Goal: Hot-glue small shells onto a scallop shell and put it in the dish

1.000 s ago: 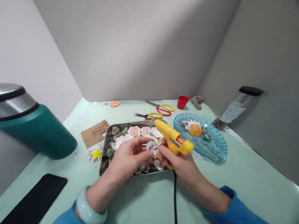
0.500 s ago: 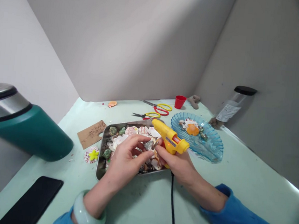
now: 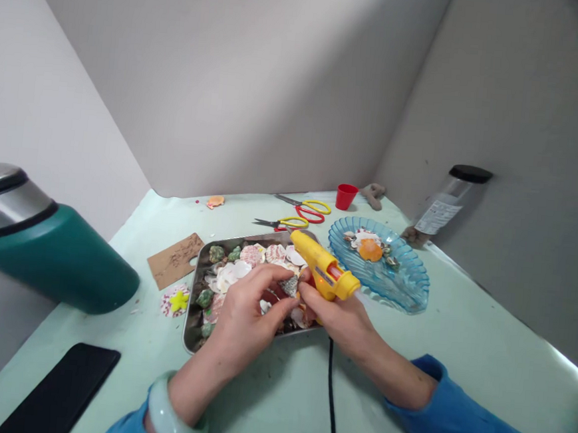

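Between the thumb and forefinger of my left hand [image 3: 254,307] is a small grey speckled shell [image 3: 290,285], held above a metal tray [image 3: 192,315]. My right hand [image 3: 344,317] is wrapped round a yellow hot glue gun [image 3: 321,262], its nozzle pointing up and to the left over the tray's far edge. The thumb of that hand comes close to the grey shell; whether it touches I cannot tell. Assorted shells fill the tray, among them white shells [image 3: 229,275], pink striped ones [image 3: 252,254] and green ones [image 3: 205,297]. My hands hide part of the tray.
Right of the tray lies a blue scalloped dish [image 3: 404,279] with shells. Two pairs of scissors [image 3: 293,223] and a red cup [image 3: 346,196] are behind. A green bottle [image 3: 66,252], a phone [image 3: 62,392] and a cardboard piece [image 3: 175,261] are leftward. The black cord [image 3: 331,393] runs toward me.
The grey shell has turned slightly and shows more of its speckled side between my left fingers. The glue stick's end now shows behind the glue gun. The view has shifted slightly.
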Demonstrator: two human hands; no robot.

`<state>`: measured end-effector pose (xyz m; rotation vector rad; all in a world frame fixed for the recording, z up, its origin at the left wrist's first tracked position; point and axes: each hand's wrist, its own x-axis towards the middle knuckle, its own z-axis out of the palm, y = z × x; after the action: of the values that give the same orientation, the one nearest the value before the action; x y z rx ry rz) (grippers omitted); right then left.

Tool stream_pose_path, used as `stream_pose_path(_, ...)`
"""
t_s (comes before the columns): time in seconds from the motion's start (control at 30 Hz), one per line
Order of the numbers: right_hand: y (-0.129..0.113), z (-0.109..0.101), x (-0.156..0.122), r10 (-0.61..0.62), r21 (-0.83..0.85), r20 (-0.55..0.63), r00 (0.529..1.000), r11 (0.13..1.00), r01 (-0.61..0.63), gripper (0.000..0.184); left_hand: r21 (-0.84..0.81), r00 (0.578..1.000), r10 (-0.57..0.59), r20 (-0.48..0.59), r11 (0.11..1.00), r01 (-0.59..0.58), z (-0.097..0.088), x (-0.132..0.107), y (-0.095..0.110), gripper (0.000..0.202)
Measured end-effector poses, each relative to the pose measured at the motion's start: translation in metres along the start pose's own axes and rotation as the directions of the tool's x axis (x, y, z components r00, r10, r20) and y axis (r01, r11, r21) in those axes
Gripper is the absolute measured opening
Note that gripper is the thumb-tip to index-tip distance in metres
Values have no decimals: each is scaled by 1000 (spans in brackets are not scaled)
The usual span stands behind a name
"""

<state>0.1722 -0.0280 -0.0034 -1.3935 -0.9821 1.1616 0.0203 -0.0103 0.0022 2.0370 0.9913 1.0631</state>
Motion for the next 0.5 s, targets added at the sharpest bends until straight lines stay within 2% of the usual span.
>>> stream_pose_path(0.13,2,0,1,6,-7,-2,1000,1000,-6,22,50,999,50,-20,998,-49,1,-1,1,21)
stream_pose_path(0.5,-2,1,1,20,-32,-39,999,999,-21,16,27,994,34,-100,999,-31,4,-3,1,21)
